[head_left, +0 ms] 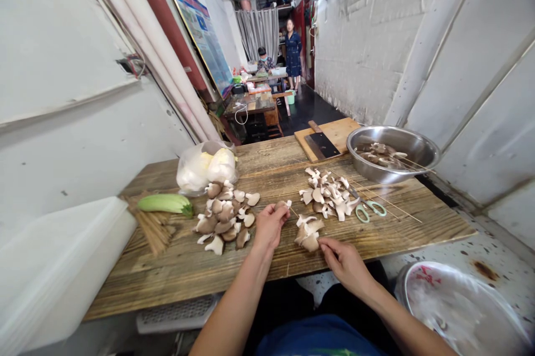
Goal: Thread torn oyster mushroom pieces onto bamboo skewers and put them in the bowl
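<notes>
My left hand point(270, 225) pinches a small oyster mushroom piece point(283, 205) at the pointed end of a thin wooden skewer point(295, 213). Several oyster mushroom pieces point(308, 233) are threaded on that skewer, close to my right hand point(345, 263). The right fingers are closed at its near end, which they mostly hide. Left of my left hand lies a heap of loose oyster mushrooms point(225, 216). Beyond my right hand is another pile of mushroom pieces point(330, 194), with green-handled scissors point(370, 211) beside it.
A steel basin point(393, 176) with mushrooms stands at the right rear, beside a cleaver point(324, 145) on a cutting board point(345, 132). A green gourd point(163, 203) lies on bundled skewers point(152, 236). Behind is a bagged vegetable point(200, 169). A lined bin point(455, 306) stands right. Two people are far back.
</notes>
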`<state>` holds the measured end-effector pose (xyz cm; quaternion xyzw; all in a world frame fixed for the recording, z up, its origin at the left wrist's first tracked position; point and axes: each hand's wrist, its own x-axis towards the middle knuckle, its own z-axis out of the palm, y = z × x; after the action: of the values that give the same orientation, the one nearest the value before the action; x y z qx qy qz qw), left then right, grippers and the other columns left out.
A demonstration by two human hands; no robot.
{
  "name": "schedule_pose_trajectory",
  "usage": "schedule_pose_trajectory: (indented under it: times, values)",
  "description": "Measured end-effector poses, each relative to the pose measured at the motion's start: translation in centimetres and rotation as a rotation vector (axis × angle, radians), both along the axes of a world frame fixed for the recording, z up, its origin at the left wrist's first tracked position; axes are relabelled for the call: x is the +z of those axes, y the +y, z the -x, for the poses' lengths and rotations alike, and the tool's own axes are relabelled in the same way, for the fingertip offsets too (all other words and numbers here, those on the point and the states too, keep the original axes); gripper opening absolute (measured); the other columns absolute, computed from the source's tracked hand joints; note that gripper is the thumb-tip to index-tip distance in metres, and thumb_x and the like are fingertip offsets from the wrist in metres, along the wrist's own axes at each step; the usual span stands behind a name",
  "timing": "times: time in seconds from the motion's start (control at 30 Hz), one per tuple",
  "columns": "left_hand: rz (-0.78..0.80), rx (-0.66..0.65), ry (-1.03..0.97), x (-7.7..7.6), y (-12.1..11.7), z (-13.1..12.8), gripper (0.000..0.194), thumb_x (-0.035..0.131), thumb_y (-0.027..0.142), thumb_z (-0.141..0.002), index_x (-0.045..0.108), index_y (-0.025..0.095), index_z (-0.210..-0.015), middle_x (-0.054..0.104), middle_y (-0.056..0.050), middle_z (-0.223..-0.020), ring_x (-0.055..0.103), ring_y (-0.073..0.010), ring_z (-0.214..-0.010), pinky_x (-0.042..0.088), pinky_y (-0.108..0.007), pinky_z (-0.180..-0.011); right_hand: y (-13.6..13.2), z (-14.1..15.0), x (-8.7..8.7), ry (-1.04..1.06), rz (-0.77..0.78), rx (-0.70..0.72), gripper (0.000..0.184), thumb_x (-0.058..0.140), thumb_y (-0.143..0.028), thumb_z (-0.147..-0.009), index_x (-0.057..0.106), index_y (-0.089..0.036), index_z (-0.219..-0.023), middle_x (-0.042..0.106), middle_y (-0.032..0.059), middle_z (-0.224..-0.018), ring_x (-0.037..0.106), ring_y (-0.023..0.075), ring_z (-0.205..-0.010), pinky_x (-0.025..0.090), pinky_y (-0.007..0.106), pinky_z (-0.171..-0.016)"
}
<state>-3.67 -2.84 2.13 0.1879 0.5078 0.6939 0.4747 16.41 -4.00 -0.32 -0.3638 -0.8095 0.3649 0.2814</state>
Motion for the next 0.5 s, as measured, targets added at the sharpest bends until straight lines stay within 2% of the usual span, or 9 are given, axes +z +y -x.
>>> schedule_pose_trajectory:
  times: [0.3, 0.4, 0.5]
  values:
    - [0.055, 0.001, 0.075, -0.8, -0.9, -1.8, 0.023, 0.075, 0.021, -0.052, 0.054, 0.014, -0.057, 0.052, 0.004, -0.053, 0.047, -0.0069, -0.050, 0.035, -0.021, -0.053, 0.3, 1.0, 0.0, 0.040, -0.040, -0.034, 0.031, 0.037, -0.028, -0.091, 0.065, -0.017, -0.091, 0.062, 0.0033, -0.064, 0.056, 0.0151, -0.055, 0.041, 0.023, -0.056]
    - [0.046, -0.017, 0.030, -0.3, -1.4, -2.0, 0.024, 0.077, 0.022, -0.052, 0.057, 0.013, -0.061, 0.055, 0.004, -0.056, 0.049, -0.0068, -0.052, 0.037, -0.020, -0.054, 0.4, 1.2, 0.0, 0.061, -0.053, -0.030, 0.030, 0.038, -0.029, -0.091, 0.065, -0.016, -0.093, 0.064, 0.0045, -0.068, 0.058, 0.0157, -0.059, 0.043, 0.024, -0.058]
    - [0.041, -0.076, -0.102, 0.6, -1.6, -1.5, 0.026, 0.076, 0.026, -0.058, 0.063, 0.013, -0.075, 0.063, -0.001, -0.071, 0.056, -0.0093, -0.062, 0.044, -0.021, -0.062, 0.5, 1.2, -0.3, 0.089, -0.042, -0.042, 0.031, 0.037, -0.030, -0.091, 0.065, -0.015, -0.097, 0.063, 0.0041, -0.065, 0.057, 0.0153, -0.057, 0.043, 0.023, -0.056]
